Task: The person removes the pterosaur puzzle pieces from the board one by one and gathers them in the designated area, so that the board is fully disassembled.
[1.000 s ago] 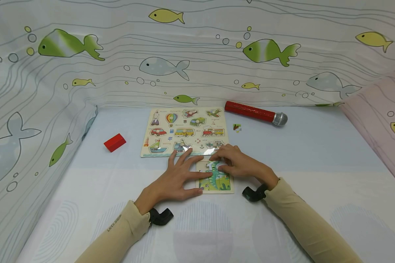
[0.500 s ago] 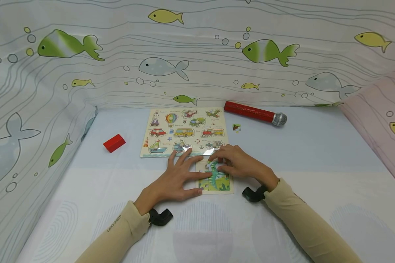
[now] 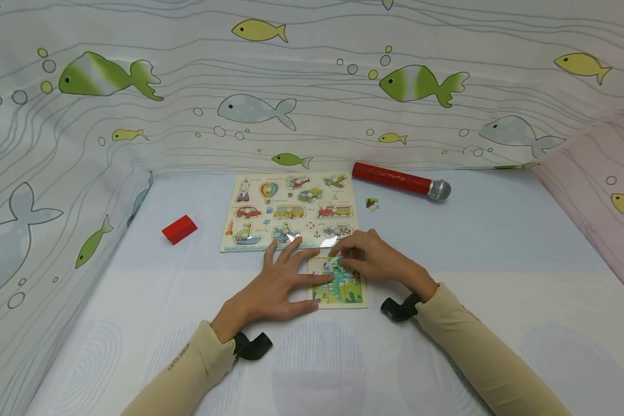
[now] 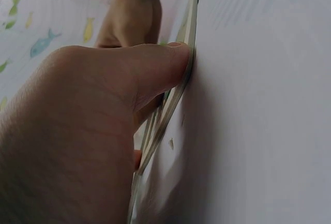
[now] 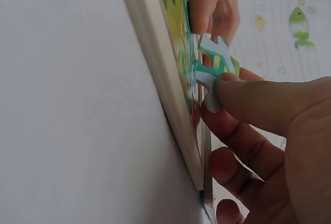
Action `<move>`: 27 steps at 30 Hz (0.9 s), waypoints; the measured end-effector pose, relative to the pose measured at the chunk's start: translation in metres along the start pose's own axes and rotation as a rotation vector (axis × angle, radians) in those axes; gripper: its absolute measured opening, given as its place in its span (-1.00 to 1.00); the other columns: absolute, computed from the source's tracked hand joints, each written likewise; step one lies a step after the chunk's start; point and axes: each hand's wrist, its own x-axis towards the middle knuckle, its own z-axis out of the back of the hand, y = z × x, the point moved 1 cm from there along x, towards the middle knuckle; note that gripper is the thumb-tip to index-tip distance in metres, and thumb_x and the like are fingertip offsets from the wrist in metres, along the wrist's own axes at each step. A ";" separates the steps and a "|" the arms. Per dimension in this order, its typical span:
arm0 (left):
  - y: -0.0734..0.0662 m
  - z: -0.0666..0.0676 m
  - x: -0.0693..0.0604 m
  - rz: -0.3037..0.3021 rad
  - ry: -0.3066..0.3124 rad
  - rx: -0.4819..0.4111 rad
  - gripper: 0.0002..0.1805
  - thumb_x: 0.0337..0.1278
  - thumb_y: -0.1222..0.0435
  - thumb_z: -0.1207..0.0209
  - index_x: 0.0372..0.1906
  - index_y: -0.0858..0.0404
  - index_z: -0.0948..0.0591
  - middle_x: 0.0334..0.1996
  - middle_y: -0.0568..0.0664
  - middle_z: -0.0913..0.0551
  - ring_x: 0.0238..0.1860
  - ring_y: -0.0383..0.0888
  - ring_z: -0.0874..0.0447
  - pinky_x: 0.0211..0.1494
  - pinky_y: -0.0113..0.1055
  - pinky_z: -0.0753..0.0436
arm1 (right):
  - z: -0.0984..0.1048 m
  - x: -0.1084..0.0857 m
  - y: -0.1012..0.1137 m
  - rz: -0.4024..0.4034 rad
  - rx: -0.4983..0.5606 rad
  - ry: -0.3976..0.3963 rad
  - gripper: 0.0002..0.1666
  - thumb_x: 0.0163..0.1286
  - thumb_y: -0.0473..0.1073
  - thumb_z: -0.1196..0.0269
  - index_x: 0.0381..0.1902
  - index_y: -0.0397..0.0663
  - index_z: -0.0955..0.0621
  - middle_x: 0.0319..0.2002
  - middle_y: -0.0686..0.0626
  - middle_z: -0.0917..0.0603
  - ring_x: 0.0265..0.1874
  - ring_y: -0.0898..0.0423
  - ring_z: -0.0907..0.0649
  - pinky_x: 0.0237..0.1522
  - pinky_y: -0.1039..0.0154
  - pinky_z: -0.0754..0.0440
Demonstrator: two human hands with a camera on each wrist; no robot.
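My left hand (image 3: 275,289) lies with fingers spread, its fingertips resting on a small wooden jigsaw board (image 3: 351,294) with a green dinosaur picture. In the left wrist view its thumb presses the board's near edge. At the board's upper right, my right hand (image 3: 374,257) is bent over the picture. Between its thumb and forefinger it pinches a puzzle piece (image 5: 222,58), pale with green parts, which the right wrist view shows tilted up from the board's surface. Whether the piece touches the board cannot be told. The right fingers hide part of the board's upper right.
Beyond the small board lies a larger vehicle puzzle board (image 3: 229,247), almost touching it. A loose puzzle piece (image 3: 371,203) lies to its right, below a red toy microphone (image 3: 395,178). A red block (image 3: 179,230) is at the left. Fish-printed cloth (image 3: 333,104) rises behind.
The head view has tilted slightly. My right fingers and the pinched piece have shifted a little over the board's upper part; my left hand keeps its place.
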 end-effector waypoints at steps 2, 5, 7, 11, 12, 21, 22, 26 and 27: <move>0.000 0.000 0.000 0.000 0.001 0.007 -0.45 0.27 -0.26 -0.10 0.36 -0.41 -0.50 0.56 -0.03 -0.26 0.65 0.28 0.11 0.47 0.49 0.24 | 0.000 0.000 -0.002 0.003 0.041 -0.008 -0.76 0.36 -0.31 -0.36 -0.04 0.00 -0.75 -0.23 0.07 -0.78 -0.37 0.25 -0.54 -0.19 0.24 -0.48; 0.000 0.000 0.000 0.003 0.004 0.009 -0.45 0.27 -0.26 -0.10 0.36 -0.41 -0.50 0.56 -0.03 -0.26 0.65 0.28 0.11 0.47 0.49 0.24 | 0.001 0.000 -0.004 -0.032 0.104 -0.008 -0.76 0.38 -0.30 -0.34 -0.02 0.02 -0.74 -0.22 0.07 -0.78 -0.35 0.25 -0.54 -0.21 0.30 -0.51; 0.000 0.001 0.000 0.006 0.009 0.008 -0.45 0.27 -0.27 -0.10 0.36 -0.41 -0.50 0.56 -0.03 -0.26 0.65 0.28 0.12 0.48 0.49 0.24 | 0.002 -0.001 -0.006 -0.070 0.142 -0.008 -0.74 0.40 -0.29 -0.33 0.00 0.06 -0.74 -0.23 0.09 -0.75 -0.33 0.22 -0.54 -0.21 0.32 -0.53; 0.000 0.001 0.000 0.008 0.014 0.006 -0.44 0.26 -0.27 -0.10 0.36 -0.41 -0.49 0.56 -0.03 -0.26 0.65 0.28 0.12 0.48 0.48 0.24 | 0.007 -0.002 -0.014 -0.125 0.164 -0.029 -0.73 0.41 -0.27 -0.33 0.02 0.09 -0.73 -0.31 0.08 -0.70 -0.32 0.14 -0.55 -0.20 0.32 -0.52; 0.000 0.001 0.000 0.008 0.014 0.005 -0.44 0.25 -0.27 -0.10 0.37 -0.41 -0.49 0.56 -0.03 -0.25 0.65 0.28 0.12 0.48 0.48 0.25 | 0.010 -0.002 -0.016 -0.139 0.163 -0.038 -0.73 0.41 -0.27 -0.33 0.02 0.10 -0.74 -0.34 0.08 -0.68 -0.31 0.12 -0.55 -0.19 0.32 -0.52; 0.001 0.000 -0.001 0.000 0.001 0.005 -0.43 0.25 -0.26 -0.11 0.37 -0.41 -0.49 0.56 -0.02 -0.25 0.65 0.28 0.12 0.48 0.48 0.25 | 0.034 -0.014 -0.043 -0.276 0.148 -0.154 -0.74 0.48 -0.20 -0.28 0.07 0.04 -0.72 -0.22 -0.03 -0.67 -0.22 0.05 -0.52 -0.16 0.28 -0.49; 0.001 -0.001 -0.001 -0.001 0.001 0.007 -0.43 0.25 -0.26 -0.11 0.37 -0.41 -0.49 0.56 -0.02 -0.25 0.65 0.27 0.12 0.48 0.48 0.25 | 0.036 -0.016 -0.047 -0.292 0.148 -0.167 -0.74 0.48 -0.18 -0.27 0.08 0.04 -0.72 -0.20 -0.04 -0.67 -0.20 0.04 -0.52 -0.14 0.27 -0.49; 0.002 -0.002 -0.001 -0.001 0.001 0.012 -0.43 0.25 -0.26 -0.10 0.38 -0.42 -0.48 0.57 -0.02 -0.24 0.65 0.26 0.12 0.48 0.48 0.25 | 0.045 -0.023 -0.059 -0.339 0.137 -0.208 -0.72 0.48 -0.19 -0.27 0.10 0.00 -0.70 -0.14 -0.08 -0.68 -0.17 0.04 -0.52 -0.13 0.29 -0.49; 0.003 -0.002 -0.001 -0.001 0.000 0.013 -0.43 0.25 -0.27 -0.10 0.38 -0.43 -0.47 0.57 -0.02 -0.24 0.65 0.26 0.12 0.48 0.48 0.25 | 0.047 -0.024 -0.061 -0.345 0.131 -0.216 -0.72 0.48 -0.20 -0.27 0.11 0.00 -0.70 -0.14 -0.09 -0.68 -0.17 0.04 -0.52 -0.13 0.30 -0.49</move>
